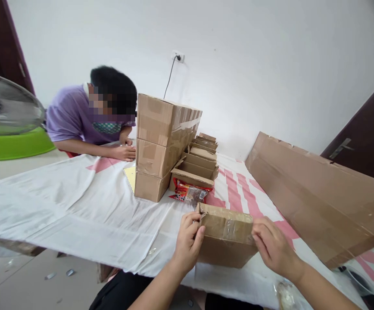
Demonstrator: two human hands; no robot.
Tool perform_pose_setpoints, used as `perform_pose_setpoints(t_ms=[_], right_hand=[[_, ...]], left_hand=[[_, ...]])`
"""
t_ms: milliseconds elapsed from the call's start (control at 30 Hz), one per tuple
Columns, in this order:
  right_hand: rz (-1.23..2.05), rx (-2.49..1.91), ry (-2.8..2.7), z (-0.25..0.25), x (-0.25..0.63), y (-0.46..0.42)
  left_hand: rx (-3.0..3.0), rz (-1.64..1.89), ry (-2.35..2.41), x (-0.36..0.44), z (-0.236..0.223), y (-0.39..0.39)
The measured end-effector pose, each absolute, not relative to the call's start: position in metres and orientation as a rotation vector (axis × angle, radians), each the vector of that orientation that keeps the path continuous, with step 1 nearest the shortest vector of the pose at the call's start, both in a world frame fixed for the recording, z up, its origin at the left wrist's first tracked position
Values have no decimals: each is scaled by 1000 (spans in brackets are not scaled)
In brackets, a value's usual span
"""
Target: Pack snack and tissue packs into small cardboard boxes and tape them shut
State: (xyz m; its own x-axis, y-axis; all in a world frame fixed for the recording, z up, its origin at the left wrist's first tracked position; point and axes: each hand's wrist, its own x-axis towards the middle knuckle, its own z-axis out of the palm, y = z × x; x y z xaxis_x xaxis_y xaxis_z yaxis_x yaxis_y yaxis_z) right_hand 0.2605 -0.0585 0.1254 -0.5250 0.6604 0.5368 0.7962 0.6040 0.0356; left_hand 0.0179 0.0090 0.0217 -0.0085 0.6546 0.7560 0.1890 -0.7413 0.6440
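In front of me on the table edge stands a small brown cardboard box point(225, 247) with clear tape across its top. My left hand point(189, 237) grips its left upper corner, the thumb along the near side and the fingers curled at the end. At the opposite end my right hand point(272, 243) has its fingers bent and pressed to the right upper corner. Just beyond the box lies a red and clear snack packet point(191, 193), leaning by an open carton point(193, 172). Whatever is inside the box is hidden.
Taped cartons point(153, 159) are stacked three high beyond my left hand, beside a row of open cartons. A large cardboard sheet point(310, 193) stands along the right. Across the cloth-covered table point(86, 206), a person point(73, 114) leans over. A fan point(9, 103) stands far left.
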Motion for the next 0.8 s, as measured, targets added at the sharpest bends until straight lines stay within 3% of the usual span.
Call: perform_pose_setpoints(t_ms=[200, 333, 600, 800], right_hand=[[55, -2022, -2078, 53, 333, -116], [71, -2417, -1991, 9, 357, -140], [-221, -2515, -1919, 10, 363, -134], [-79, -2320, -1920, 23, 360, -117]], left_hand=[[1820, 1812, 784, 18, 17, 5], [1712, 1806, 769, 20, 16, 3], [1711, 1673, 624, 11, 11, 12], [1784, 1591, 558, 2, 13, 15]])
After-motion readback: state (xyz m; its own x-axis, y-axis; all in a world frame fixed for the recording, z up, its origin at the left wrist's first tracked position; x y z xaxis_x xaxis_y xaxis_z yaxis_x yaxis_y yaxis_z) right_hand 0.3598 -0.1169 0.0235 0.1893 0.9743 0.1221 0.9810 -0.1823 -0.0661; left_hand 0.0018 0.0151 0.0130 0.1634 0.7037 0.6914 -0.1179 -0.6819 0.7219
